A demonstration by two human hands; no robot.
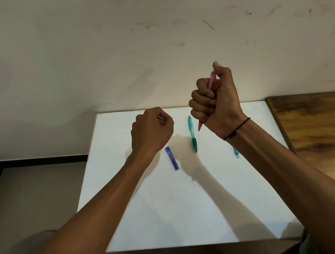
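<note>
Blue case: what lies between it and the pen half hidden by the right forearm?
Head view: a green pen lies on the table between the blue case and the half-hidden pen, touching neither.

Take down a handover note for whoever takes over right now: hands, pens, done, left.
Right hand grips the pink pen in a fist, thumb on its top end.
Left hand is curled; whether it pinches anything is unclear.
On the white table: blue case, green pen, and a teal pen half hidden by the right forearm.
Done: pink pen lifted.
Left: other pens untouched.
</note>
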